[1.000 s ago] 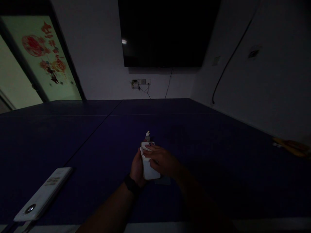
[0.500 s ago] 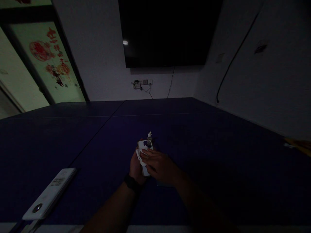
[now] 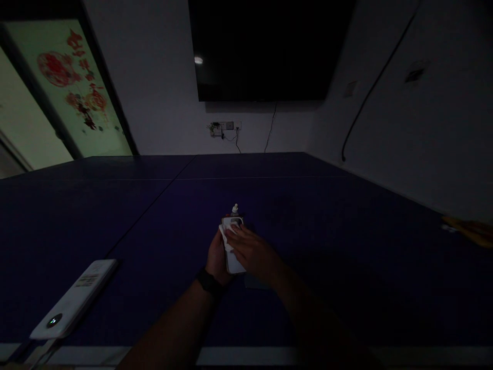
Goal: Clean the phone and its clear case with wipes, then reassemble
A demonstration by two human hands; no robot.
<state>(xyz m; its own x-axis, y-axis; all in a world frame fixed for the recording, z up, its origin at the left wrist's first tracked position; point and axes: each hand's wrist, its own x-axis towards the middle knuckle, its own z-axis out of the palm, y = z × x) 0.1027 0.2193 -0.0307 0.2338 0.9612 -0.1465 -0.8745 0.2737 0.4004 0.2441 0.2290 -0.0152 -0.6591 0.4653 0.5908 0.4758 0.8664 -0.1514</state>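
Phone case [image 3: 234,262], above blue surface [image 3: 346,241]: left hand [image 3: 216,261], fingers curled round its edge; right hand [image 3: 251,252], fingers lightly bent, holding white tissue [image 3: 225,235] against it. Apparent wiping; next stroke needs steady support.

So there's a white power bank [image 3: 75,298] lying by the near edge of the big blue-purple table [image 3: 154,303], left side, round display lit, cable [image 3: 43,354] running off its near end. Something yellow [image 3: 468,229] sits at the right edge, honestly too dark for me to name. Beyond the far edge: wall sockets [image 3: 227,126] under a huge black TV [image 3: 269,51]. Past the far left corner, a glass door [image 3: 69,95] with red decorations [image 3: 57,69].
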